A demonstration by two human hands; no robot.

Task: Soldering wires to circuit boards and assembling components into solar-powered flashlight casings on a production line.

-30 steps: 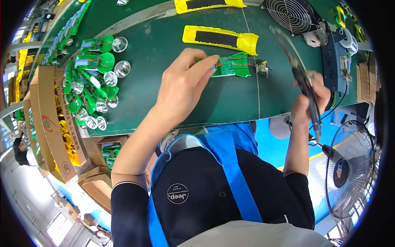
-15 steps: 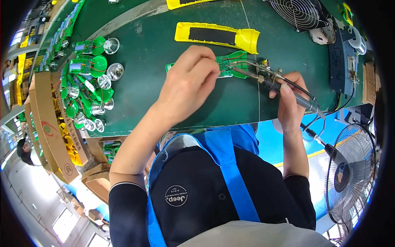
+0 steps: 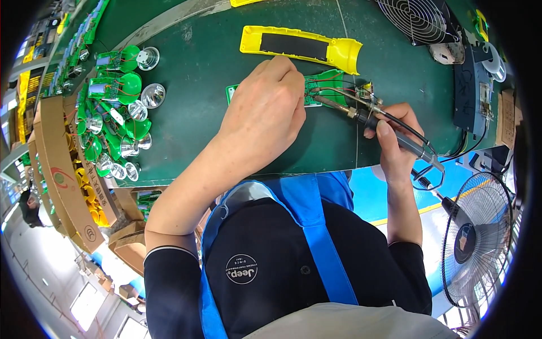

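A green plastic housing with a circuit board (image 3: 327, 80) and thin red and black wires lies across the bench. My left hand (image 3: 262, 110) bends over its left part, fingers curled in and pressed together; what they pinch is hidden beneath the hand. My right hand (image 3: 396, 158) is closed round the grey handle of a soldering iron (image 3: 416, 149), which has a thin metal feed tube along it. Its tip points left and meets the board beside my left fingers. Just beyond the housing lies a yellow half shell (image 3: 345, 53) with a black pad inside.
Several green assemblies with silver reflectors (image 3: 153, 96) are heaped at the left. Beside them stands a cardboard box (image 3: 59, 164) holding yellow rings. A grilled fan (image 3: 415, 20) and a dark control box with a solder spool (image 3: 471, 90) occupy the far right. A standing fan (image 3: 466, 243) is at lower right.
My left hand has turned slightly, its fingers now tucked lower over the board. The iron's tip has shifted a little left along the board. The whole view has also moved slightly.
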